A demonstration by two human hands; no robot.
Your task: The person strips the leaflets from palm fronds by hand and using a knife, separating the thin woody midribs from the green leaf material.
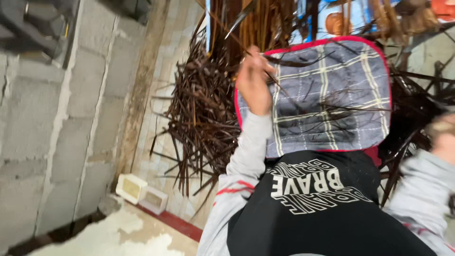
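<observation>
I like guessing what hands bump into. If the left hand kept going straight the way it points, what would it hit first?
Probably the upright bundle of brown strips just beyond the left hand, which already pinches one thin strip. Depth is hard to judge, and the picture is blurred.

A wall of grey concrete blocks (42,132) is seen on the left, met by a paler tiled wall (163,71). Two small white boxes (141,193) are set at its foot, beside a red strip (177,225) and pale, patchy floor (123,237).
</observation>
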